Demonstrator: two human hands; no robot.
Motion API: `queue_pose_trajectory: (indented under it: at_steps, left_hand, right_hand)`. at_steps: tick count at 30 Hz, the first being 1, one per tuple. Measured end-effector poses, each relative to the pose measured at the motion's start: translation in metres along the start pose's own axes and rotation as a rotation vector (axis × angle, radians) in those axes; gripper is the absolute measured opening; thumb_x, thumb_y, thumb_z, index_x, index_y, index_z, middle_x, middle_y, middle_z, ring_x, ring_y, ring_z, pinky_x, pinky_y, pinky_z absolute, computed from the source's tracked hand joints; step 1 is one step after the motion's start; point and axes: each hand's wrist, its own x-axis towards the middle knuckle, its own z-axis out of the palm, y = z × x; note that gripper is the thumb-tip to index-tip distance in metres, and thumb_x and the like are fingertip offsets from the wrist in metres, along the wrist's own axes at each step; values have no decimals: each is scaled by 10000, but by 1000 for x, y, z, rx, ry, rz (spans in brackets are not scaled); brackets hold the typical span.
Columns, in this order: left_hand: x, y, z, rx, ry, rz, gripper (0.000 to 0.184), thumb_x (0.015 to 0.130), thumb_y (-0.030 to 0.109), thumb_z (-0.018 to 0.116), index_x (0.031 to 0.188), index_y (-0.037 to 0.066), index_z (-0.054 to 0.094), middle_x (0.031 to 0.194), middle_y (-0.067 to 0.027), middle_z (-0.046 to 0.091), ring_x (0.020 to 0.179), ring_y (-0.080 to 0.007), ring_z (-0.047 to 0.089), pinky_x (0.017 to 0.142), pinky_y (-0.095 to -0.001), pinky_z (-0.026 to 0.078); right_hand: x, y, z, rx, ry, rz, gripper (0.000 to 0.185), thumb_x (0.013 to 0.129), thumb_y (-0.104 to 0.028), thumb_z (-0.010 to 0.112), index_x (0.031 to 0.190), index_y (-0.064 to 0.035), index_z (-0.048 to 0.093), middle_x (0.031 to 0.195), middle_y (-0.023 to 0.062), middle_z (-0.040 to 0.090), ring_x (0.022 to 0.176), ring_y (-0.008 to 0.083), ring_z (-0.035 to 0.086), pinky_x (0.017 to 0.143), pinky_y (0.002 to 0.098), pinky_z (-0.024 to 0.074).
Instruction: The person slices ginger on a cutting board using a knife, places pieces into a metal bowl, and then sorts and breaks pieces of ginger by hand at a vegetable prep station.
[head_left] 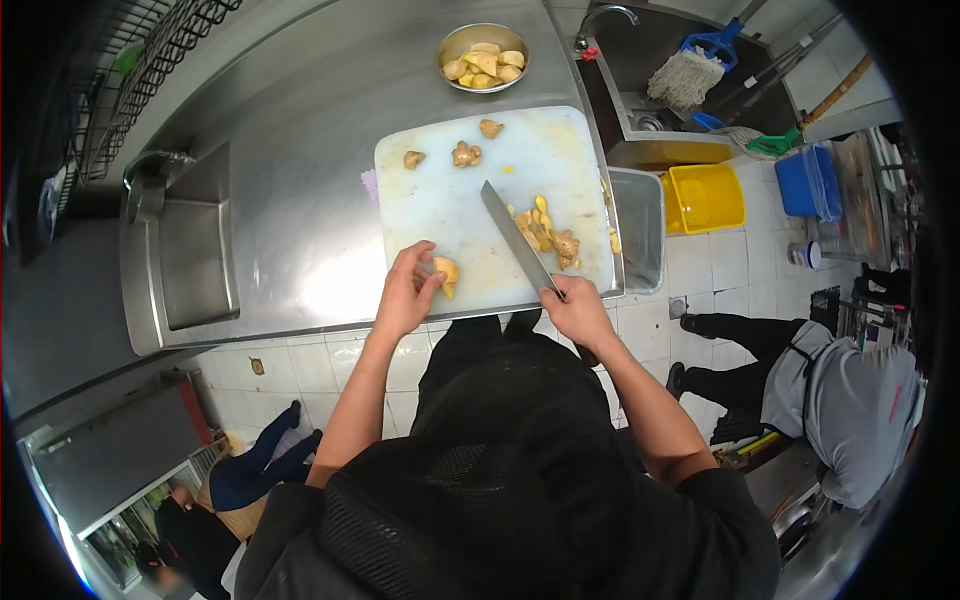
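Note:
On the white cutting board (440,205), my left hand (405,290) has its thumb and fingertips around a peeled piece of ginger (447,275) near the front edge. My right hand (582,318) grips a kitchen knife (515,232), its blade slanting up and to the left over the board. Beside the blade lie ginger peelings (535,228) and a knobbly unpeeled ginger piece (566,248). Farther back on the board are another ginger root (466,154) and two smaller pieces (490,128). The knife's handle is mostly hidden by my hand.
A metal bowl (448,80) of peeled ginger stands behind the board on the steel counter (290,170). A grey bin (638,225) and a yellow bucket (705,198) are at the right. Sinks lie on both sides. One person in grey (850,400) stands right; others are lower left.

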Motion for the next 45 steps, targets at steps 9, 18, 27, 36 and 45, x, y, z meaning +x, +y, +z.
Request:
queue_pose_trajectory:
  at_steps: [9,18,27,36,45]
  left_hand:
    - [-1,-25,0,-102,-161,-81,276,950,77,710,1209,39,622,868,-28,649,742,-75,554,679,-240,477]
    - [-9,-12,-1,86,-233,84,272,941,47,701,1198,35,612,1011,-27,574,714,-80,505,660,-257,457]
    - [-17,-11,15,53,-218,-97,306,927,91,723,1188,38,572,846,-36,543,660,-82,479,602,-245,427]
    - [6,-7,45,12,53,237,193,943,76,688,1117,12,634,922,-48,574,649,-88,469,586,-248,426]
    - [11,-6,42,43,20,205,206,932,85,684,1121,17,635,1011,-98,601,664,-159,512,620,-299,459]
  right_hand:
    - [-8,-20,22,-236,25,-221,240,900,-120,574,1083,-22,695,781,258,671,757,454,660,703,535,522]
    - [-2,-20,14,-65,-70,-91,282,937,-163,573,1094,66,622,754,286,658,693,444,662,691,512,511]
    - [-4,-4,16,375,-194,149,265,1017,-229,554,1025,27,620,589,30,541,402,106,482,405,293,412]
    - [-12,-4,10,438,-195,168,299,1058,-291,559,1000,-1,603,603,11,524,412,99,480,386,279,394]
    - [-10,6,17,412,-249,181,306,1052,-275,555,963,14,597,591,7,514,398,96,471,377,291,394]
